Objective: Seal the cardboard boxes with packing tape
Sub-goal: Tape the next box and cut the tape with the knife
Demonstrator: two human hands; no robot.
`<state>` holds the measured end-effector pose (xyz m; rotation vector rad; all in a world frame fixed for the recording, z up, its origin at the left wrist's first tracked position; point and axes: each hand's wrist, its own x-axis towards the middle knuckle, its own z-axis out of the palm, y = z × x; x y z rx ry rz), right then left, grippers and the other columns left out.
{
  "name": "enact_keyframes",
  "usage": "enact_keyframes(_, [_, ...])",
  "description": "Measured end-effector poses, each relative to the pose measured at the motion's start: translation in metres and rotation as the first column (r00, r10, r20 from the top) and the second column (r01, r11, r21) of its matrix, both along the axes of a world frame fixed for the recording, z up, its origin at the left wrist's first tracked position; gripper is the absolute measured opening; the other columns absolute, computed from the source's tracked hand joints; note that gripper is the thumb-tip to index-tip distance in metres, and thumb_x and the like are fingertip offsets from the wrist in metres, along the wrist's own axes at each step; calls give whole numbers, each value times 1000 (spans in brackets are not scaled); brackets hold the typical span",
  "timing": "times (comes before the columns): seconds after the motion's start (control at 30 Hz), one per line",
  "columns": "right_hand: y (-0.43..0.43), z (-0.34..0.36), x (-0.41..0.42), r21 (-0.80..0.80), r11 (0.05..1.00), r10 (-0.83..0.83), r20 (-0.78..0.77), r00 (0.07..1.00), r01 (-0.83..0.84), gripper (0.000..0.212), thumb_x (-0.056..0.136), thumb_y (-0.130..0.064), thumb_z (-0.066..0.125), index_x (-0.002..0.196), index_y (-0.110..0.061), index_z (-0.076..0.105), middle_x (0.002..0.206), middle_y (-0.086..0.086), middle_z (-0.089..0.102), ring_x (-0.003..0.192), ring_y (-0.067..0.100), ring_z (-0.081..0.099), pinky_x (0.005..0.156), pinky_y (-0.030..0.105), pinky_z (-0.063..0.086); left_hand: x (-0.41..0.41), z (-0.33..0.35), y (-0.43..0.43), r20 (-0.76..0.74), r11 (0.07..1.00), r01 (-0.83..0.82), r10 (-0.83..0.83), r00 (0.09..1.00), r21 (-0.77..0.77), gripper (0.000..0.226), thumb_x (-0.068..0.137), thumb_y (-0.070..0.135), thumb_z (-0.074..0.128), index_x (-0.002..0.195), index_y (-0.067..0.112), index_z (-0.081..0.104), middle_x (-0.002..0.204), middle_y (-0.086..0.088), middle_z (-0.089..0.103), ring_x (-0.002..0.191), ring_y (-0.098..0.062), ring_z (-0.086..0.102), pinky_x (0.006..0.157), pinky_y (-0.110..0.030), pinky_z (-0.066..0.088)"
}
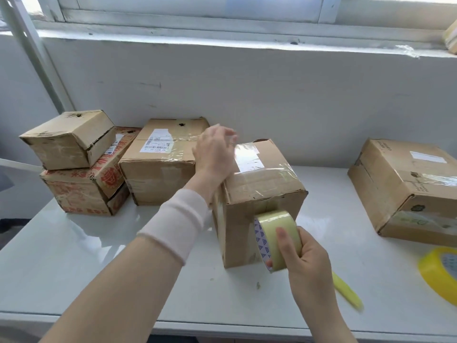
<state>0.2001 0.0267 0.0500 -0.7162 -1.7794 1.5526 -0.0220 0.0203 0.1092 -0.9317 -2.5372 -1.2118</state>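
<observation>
A brown cardboard box (262,191) stands in the middle of the white table, with clear tape across its top. My left hand (215,152) lies over the box's far left top edge, fingers fairly straight and blurred. My right hand (306,256) grips a pale yellow tape roll (274,238) against the box's front face. A strip of tape runs from the roll up the front to the top edge.
Three more boxes crowd the back left: a small one (69,139) atop a red-printed one (84,191), and a labelled one (160,159). Another box (405,184) sits at right. A bright yellow tape roll (442,271) and a yellow cutter (346,290) lie front right.
</observation>
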Motion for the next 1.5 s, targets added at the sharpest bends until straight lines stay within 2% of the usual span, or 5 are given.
enact_keyframes(0.17, [5, -10, 4, -20, 997, 78, -21, 997, -79, 44, 71, -55, 53, 79, -13, 64, 69, 7, 69, 58, 17, 66, 53, 17, 49, 63, -27, -52, -268, 828, 526, -560, 784, -195, 55, 89, 61, 34, 130, 30, 54, 152, 5, 29, 145, -7, 5, 117, -31, -1])
enact_keyframes(0.67, [2, 10, 22, -3, 984, 175, -83, 981, -176, 39, 76, -50, 49, 88, -15, 62, 63, 2, 70, 56, 13, 67, 55, 17, 50, 74, -59, -61, -380, 830, 495, -385, 841, 257, 29, 83, 9, 68, 107, -7, 61, 121, -10, 55, 122, -26, 45, 107, -39, 36])
enact_keyframes(0.9, [13, 83, 20, 45, 960, 280, -220, 935, -277, 40, 82, -49, 44, 91, -16, 63, 67, 2, 72, 60, 12, 67, 56, 22, 55, 75, -6, -59, 47, 878, 369, -401, 915, 305, 7, 91, 28, 60, 98, 29, 58, 90, 19, 60, 77, 14, 55, 68, -5, 40])
enact_keyframes(1.23, [62, 18, -60, 110, 986, 127, -27, 992, -123, 4, 94, -26, 53, 92, -24, 56, 87, -7, 67, 86, 13, 63, 77, 23, 49, 34, -59, 5, 661, 955, -27, -183, 728, 294, 19, 94, 29, 54, 94, 9, 55, 97, -5, 58, 90, -19, 53, 80, -32, 43])
enact_keyframes(1.5, [71, 4, -69, 183, 978, 100, 18, 995, -102, 6, 92, -35, 56, 88, -30, 56, 89, -12, 66, 79, -3, 61, 68, 11, 47, 28, -68, 11, 732, 929, -101, -209, 649, 355, 22, 92, 28, 58, 98, 6, 58, 97, -7, 60, 90, -21, 56, 89, -40, 48])
